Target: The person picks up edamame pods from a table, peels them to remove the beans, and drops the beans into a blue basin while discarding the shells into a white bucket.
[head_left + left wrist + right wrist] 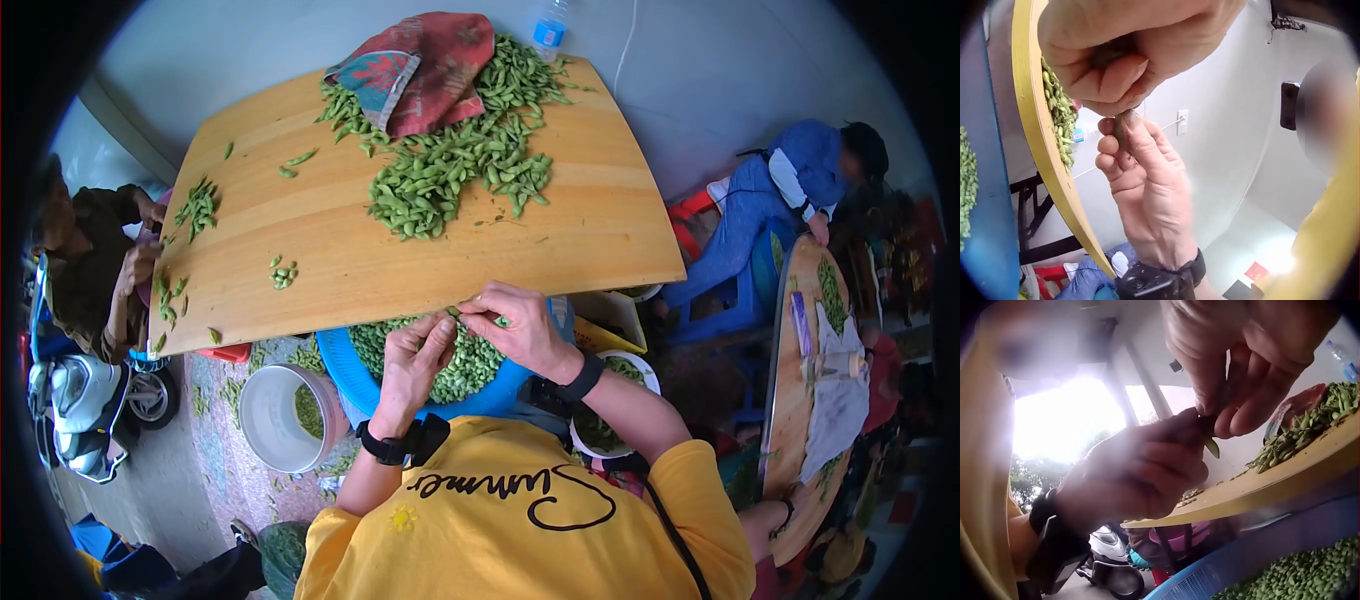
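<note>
Both hands meet at the table's near edge, above a blue basin (340, 375) of shelled green beans (465, 365). A green bean pod (1212, 448) sits between their fingertips. My left hand (415, 355) grips it with curled fingers, and one end of the pod sticks out below them in the right wrist view. From the other side, the thumb and forefinger of my right hand (525, 325) pinch the pod, as the left wrist view shows. Fingers hide most of it. On the wooden table (330, 215) lies a large heap of pods (430, 180).
A red patterned cloth (440, 75) covers part of the heap, near a plastic bottle (549, 30). Small clusters of pods (200, 207) and beans (283, 273) lie leftward. Buckets (285, 415) flank the basin. One person (100, 250) sits at left; another (770, 200) is at right.
</note>
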Demonstrator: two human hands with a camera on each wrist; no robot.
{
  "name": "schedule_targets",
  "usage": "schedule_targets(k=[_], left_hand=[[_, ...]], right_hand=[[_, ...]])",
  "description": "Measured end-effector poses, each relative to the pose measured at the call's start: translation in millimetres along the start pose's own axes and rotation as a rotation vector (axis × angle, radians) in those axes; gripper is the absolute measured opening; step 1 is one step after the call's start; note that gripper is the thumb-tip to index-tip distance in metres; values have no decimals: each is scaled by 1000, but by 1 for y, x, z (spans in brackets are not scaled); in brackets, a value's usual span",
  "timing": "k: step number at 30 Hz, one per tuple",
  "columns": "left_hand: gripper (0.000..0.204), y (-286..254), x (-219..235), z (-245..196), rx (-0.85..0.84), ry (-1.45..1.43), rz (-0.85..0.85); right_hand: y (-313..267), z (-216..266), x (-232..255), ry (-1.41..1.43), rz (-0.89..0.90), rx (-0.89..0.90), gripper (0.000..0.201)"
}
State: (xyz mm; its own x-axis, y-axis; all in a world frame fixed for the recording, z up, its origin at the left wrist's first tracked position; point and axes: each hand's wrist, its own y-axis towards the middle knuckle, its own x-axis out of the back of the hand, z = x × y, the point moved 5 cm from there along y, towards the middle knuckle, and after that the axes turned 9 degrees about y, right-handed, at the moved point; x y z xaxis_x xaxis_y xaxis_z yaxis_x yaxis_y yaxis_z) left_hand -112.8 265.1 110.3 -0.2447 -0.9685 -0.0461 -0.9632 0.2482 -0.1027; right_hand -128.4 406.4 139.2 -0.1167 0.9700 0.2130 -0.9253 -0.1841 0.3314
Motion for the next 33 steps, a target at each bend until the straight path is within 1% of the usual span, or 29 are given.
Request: schedule_targets(k=[2,5,6,7,9,11,13,14,15,16,17,18,19,20,21,22,23,24,25,26,27,28,29,30,32,33], left_hand=[[26,1,2,-2,-18,28,7],[26,1,2,-6,-38,78,5],[26,1,2,-6,-38,100,1],[26,2,2,-6,-37,100,1],[24,1,2,-5,-37,95,-28],[24,1,2,-4,-29,64,-44],[23,1,0,-4,-26,33,-63],[23,0,-2,-3,-8,-48,-78],[22,0,-3,-2,10,-128,-92],[22,1,-4,1,10,-127,-91],[21,2,-5,8,23,-279,-74],[20,3,-7,10,35,-430,-56],[20,2,-7,10,36,-429,-53],[22,1,-6,12,77,-455,-79],[23,-1,-5,13,118,-480,-105],[23,-1,-5,10,117,-480,-106],[25,-3,-7,7,131,-399,-102],[27,-3,-9,6,146,-318,-96],[27,-2,-9,10,147,-320,-96],[27,1,-10,14,101,-212,-58],[28,3,-11,15,54,-102,-21],[24,5,-11,16,19,-75,-39],[24,5,-12,18,18,-73,-39],[23,6,-13,16,0,-83,-57],[22,5,-14,13,-16,-89,-67],[21,4,-13,10,-69,-29,-60]], right_hand=[[0,12,0,-170,46,234,9],[-1,11,0,-197,79,219,9],[-1,16,-1,-197,89,257,8],[-1,19,-1,-197,89,257,8],[-4,26,-4,-293,109,315,9],[-7,24,-8,-269,109,289,11],[-10,1,-9,201,-28,-228,11],[-10,-2,-9,201,-28,-227,11],[-11,-13,-11,530,-63,-375,13],[-15,-23,-16,861,-99,-520,17],[-16,-27,-17,862,-101,-520,17],[-16,-30,-18,955,-144,-528,18],[-17,-33,-18,1049,-188,-534,20],[-16,-34,-16,1049,-190,-533,20],[-13,-32,-6,829,-219,-459,18],[-11,-29,2,610,-243,-383,16],[-11,-28,0,610,-243,-383,16],[-12,-21,-2,414,-206,-310,14],[-12,-15,-3,217,-166,-237,11],[-12,-5,-3,-54,-142,-52,8],[-12,-5,-4,-52,-139,-52,8],[-11,1,-4,-168,-134,39,9],[-11,5,-5,-284,-131,130,9],[-12,4,-5,-284,-134,129,9],[-17,-27,-8,408,-185,-343,12],[-16,-26,-8,407,-191,-344,12]])
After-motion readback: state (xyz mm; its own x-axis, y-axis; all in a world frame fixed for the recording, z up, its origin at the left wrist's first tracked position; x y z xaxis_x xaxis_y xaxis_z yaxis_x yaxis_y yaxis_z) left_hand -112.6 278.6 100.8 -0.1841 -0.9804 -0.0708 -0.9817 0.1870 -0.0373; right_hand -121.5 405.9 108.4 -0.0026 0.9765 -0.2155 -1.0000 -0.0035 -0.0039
